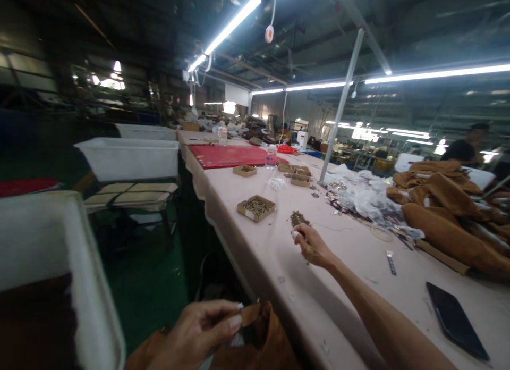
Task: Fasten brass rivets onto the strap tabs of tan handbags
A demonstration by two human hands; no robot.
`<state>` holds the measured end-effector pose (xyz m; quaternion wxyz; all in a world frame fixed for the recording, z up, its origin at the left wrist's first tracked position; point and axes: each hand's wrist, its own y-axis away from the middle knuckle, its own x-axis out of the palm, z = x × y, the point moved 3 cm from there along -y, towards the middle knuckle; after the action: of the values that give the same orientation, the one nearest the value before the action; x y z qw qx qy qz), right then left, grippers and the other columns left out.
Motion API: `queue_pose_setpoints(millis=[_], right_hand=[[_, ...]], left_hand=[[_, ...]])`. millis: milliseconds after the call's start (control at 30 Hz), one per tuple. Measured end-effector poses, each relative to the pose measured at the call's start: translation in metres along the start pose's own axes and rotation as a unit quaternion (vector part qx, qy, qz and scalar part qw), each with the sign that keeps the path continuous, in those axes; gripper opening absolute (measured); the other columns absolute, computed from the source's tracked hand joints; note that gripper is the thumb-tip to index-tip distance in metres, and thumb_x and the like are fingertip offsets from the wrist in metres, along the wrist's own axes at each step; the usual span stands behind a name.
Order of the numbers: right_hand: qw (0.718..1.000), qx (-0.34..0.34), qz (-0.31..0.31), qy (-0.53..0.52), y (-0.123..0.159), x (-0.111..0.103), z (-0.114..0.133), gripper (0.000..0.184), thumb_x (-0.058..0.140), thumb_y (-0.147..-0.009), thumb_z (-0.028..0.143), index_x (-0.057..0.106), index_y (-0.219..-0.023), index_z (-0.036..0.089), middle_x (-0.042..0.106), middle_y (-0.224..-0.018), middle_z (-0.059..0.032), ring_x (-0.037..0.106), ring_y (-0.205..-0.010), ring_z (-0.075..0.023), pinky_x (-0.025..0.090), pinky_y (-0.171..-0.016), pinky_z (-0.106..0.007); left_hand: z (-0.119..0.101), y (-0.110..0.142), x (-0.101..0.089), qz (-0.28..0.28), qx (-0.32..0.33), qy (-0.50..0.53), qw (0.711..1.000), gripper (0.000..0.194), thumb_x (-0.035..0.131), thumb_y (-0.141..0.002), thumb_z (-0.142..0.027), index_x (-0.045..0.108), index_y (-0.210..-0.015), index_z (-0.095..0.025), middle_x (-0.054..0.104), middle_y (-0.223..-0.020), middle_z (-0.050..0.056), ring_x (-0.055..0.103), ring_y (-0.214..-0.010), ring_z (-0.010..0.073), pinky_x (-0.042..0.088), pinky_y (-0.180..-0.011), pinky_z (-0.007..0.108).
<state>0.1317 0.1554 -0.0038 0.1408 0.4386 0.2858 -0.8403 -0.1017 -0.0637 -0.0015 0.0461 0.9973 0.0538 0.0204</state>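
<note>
My left hand [203,330] is closed at the bottom of the view, pinching the edge of a brown cloth garment [269,333] between thumb and fingers. The garment hangs beside the table's near edge. My right hand [311,246] reaches over the table, its fingers bent together at the near side of a small pile of metal pieces [298,218]. What those fingers hold, if anything, is too small to make out. Something white wraps one fingertip. Left of the pile, a shallow cardboard box [256,217] contains many similar small metal pieces.
A long table [255,253] with a pale cover runs away from me. A phone [456,319], plastic bags [364,194] and heaped brown garments [442,200] lie right. A bottle [271,156] and red sheet [229,156] are farther back. White bins [131,156] stand left; a person [466,146] is far right.
</note>
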Motion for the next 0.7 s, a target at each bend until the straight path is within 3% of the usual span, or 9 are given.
queue_pose_setpoints(millis=[67,133,267,467,700], right_hand=[[0.996,-0.054,0.013,-0.073,0.040,0.004,0.032,0.026,0.034,-0.108,0.029,0.057,-0.107,0.018,0.062,-0.094,-0.0052,0.061,-0.085,-0.0179,0.052,-0.076,-0.030],[0.984,-0.097,0.028,-0.144,0.073,0.005,0.052,0.024,0.034,-0.107,0.029,0.055,-0.110,0.019,0.060,-0.098,-0.0060,0.059,-0.089,-0.0198,0.049,-0.082,-0.033],[0.955,-0.200,0.036,-0.217,0.110,0.009,0.076,0.016,0.045,-0.104,0.024,0.056,-0.115,0.022,0.060,-0.108,-0.0088,0.061,-0.097,-0.0228,0.048,-0.087,-0.035],[0.924,-0.264,0.071,-0.266,0.125,0.022,0.110,0.023,0.045,-0.101,0.014,0.054,-0.121,0.021,0.056,-0.114,-0.0113,0.060,-0.098,-0.0222,0.051,-0.082,-0.035],[0.913,-0.275,0.076,-0.291,0.127,0.035,0.118,0.019,0.040,-0.103,0.014,0.055,-0.114,0.019,0.054,-0.114,-0.0124,0.058,-0.096,-0.0215,0.050,-0.080,-0.037]], left_hand=[[0.002,0.010,0.001,-0.008,-0.017,-0.014,1.000,0.035,0.088,-0.065,-0.041,0.082,-0.085,-0.012,0.070,-0.070,0.008,0.059,-0.065,0.0163,0.043,-0.059,0.023],[0.009,0.014,0.003,-0.003,-0.028,0.036,0.999,0.041,0.092,-0.057,-0.034,0.081,-0.086,-0.008,0.070,-0.069,0.009,0.059,-0.062,0.0152,0.044,-0.058,0.024],[0.030,0.016,0.003,-0.018,-0.046,0.129,0.990,0.048,0.097,-0.049,-0.033,0.080,-0.084,-0.006,0.071,-0.070,0.010,0.061,-0.058,0.0151,0.048,-0.060,0.027],[0.030,0.024,0.012,-0.001,-0.028,0.141,0.990,0.046,0.098,-0.050,-0.033,0.079,-0.083,-0.006,0.071,-0.068,0.010,0.062,-0.057,0.0152,0.047,-0.057,0.025],[0.028,0.022,0.014,0.004,-0.054,0.166,0.985,0.047,0.098,-0.048,-0.031,0.080,-0.083,-0.005,0.070,-0.068,0.010,0.059,-0.056,0.0140,0.044,-0.057,0.025]])
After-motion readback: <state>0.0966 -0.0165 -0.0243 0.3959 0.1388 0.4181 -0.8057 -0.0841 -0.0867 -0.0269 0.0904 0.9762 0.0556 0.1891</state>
